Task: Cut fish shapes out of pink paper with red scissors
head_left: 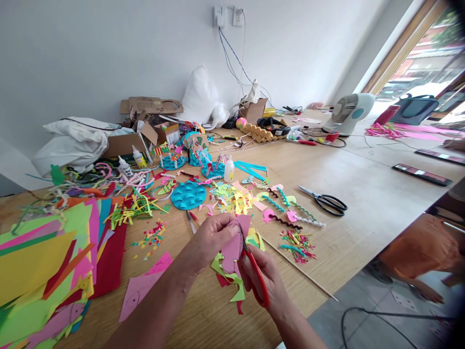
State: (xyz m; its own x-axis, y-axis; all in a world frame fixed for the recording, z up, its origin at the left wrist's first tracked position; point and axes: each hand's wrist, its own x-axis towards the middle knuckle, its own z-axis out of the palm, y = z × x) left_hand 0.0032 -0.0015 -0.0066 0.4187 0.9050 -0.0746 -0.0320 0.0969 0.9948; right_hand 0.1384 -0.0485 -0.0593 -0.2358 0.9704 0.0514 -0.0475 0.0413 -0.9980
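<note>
Many scraps (pixel 238 199) about wooden table (pixel 319 160), white wall (pixel 145 48) beyond, left grip (pixel 214 237) tight on pink paper (pixel 230 254), right (pixel 271 275) round scissors (pixel 258 276).

High on white wall (pixel 127 43), power socket (pixel 238 17); below, puffed white plastic bag (pixel 199 94); to its right, brown cardboard box (pixel 257 112). Farther right, white fan (pixel 351 111) near window (pixel 403 72); then blue-grey bag (pixel 414 110); nearer, two flat dark cases (pixel 421 175), apart; lower right, orange cloth (pixel 417 242); far left, bulky white sack (pixel 72 138).
</note>
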